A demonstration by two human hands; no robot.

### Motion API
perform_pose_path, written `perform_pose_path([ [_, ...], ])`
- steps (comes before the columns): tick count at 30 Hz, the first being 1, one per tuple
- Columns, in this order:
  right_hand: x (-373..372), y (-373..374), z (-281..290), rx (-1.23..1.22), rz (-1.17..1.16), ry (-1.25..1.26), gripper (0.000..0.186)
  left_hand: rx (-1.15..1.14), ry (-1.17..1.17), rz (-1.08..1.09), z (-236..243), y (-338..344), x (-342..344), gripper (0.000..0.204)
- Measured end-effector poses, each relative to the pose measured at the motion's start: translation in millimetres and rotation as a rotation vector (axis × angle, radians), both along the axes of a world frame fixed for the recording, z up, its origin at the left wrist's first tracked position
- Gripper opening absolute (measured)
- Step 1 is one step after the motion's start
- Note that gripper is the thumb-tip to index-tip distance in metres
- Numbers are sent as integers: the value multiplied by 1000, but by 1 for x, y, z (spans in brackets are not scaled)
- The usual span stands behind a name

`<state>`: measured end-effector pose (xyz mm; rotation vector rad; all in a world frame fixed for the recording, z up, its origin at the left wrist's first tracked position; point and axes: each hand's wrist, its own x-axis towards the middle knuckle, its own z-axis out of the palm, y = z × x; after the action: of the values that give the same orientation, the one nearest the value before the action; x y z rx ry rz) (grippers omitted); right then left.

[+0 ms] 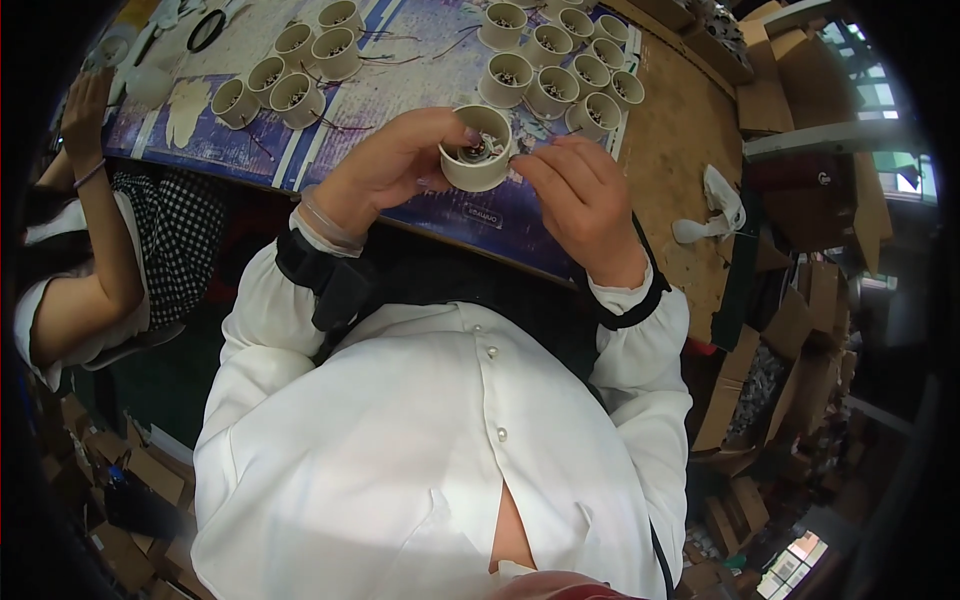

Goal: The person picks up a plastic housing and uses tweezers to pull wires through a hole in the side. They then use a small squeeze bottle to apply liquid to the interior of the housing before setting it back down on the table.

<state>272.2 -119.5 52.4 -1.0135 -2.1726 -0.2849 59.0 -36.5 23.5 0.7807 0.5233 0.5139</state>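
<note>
A round cream-coloured cup [475,178] stands tilted slightly toward me above the table's front edge. My left hand [392,160] is closed on its left side, with the thumb over the rim and reaching inside. Small metallic and white parts lie in the cup, too small to name. Just right of the rim, my right hand [585,200] has its thumb and forefinger pinched together. Whatever those fingertips hold, if anything, is too small to make out.
Several similar cups [553,92] with dark parts inside stand beyond my right hand. Another group of cups [297,100], trailing thin wires, stands at the far left. A crumpled white wrapper [715,208] lies on the brown board at right. At left, a co-worker's arm [105,220] reaches the table.
</note>
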Motion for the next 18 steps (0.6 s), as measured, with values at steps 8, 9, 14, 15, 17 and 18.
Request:
perform_pose_path([
  [8, 1, -9, -8, -87, -84, 80, 22, 509, 243, 88, 35, -16, 13, 35],
  [9, -1, -10, -8, -96, -88, 105, 23, 486, 241, 77, 35, -15, 12, 35],
  [14, -5, -11, -11, -41, -31, 166, 23, 451, 219, 62, 35, -15, 8, 33],
  [15, -5, -11, -9, -42, -28, 164, 23, 455, 212, 65, 34, -15, 7, 33],
  [17, -3, -13, -5, -61, -10, 91, 22, 472, 197, 45, 30, -13, 4, 33],
  [18, -4, -13, -3, -70, -1, 55, 22, 493, 182, 22, 27, -11, 2, 34],
])
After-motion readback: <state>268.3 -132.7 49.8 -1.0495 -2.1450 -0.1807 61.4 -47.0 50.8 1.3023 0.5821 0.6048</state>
